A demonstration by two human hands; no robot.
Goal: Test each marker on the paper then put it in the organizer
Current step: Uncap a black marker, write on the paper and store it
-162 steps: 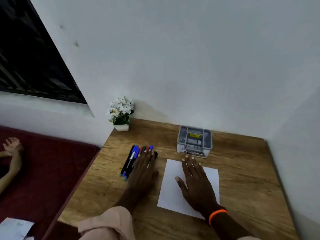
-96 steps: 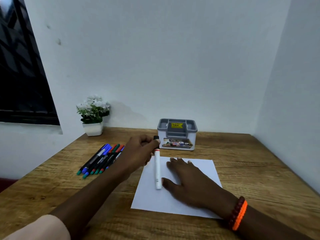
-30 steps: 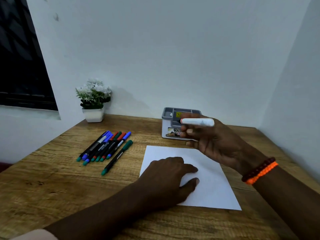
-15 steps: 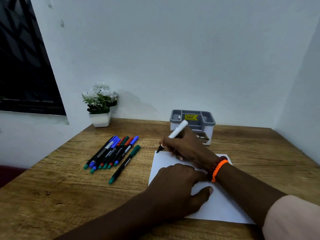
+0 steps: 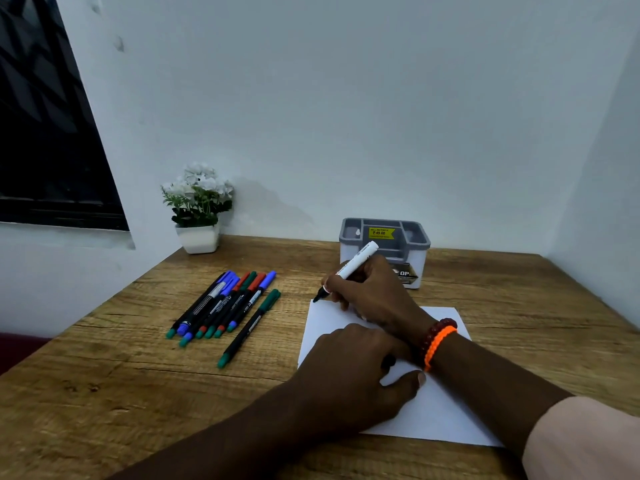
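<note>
My right hand (image 5: 375,294) grips a white marker (image 5: 358,263) in a writing hold. Its uncapped black tip touches the far left corner of the white paper (image 5: 440,410). My left hand (image 5: 349,372) rests on the paper's near left part with its fingers curled under. A small dark piece, seemingly the marker's cap, shows between those fingers and the thumb. The grey and white organizer (image 5: 417,239) stands just behind my right hand. Several capped markers (image 5: 221,303) lie in a row to the left, with one green marker (image 5: 251,327) apart beside them.
A white pot of white flowers (image 5: 199,211) stands at the back left corner of the wooden table (image 5: 138,393). Walls close in behind and at the right. A dark window is on the left.
My left hand took the white marker from the row and passed it to my right hand. Over the last second the right hand swung it down from near the organizer to the paper's corner.
</note>
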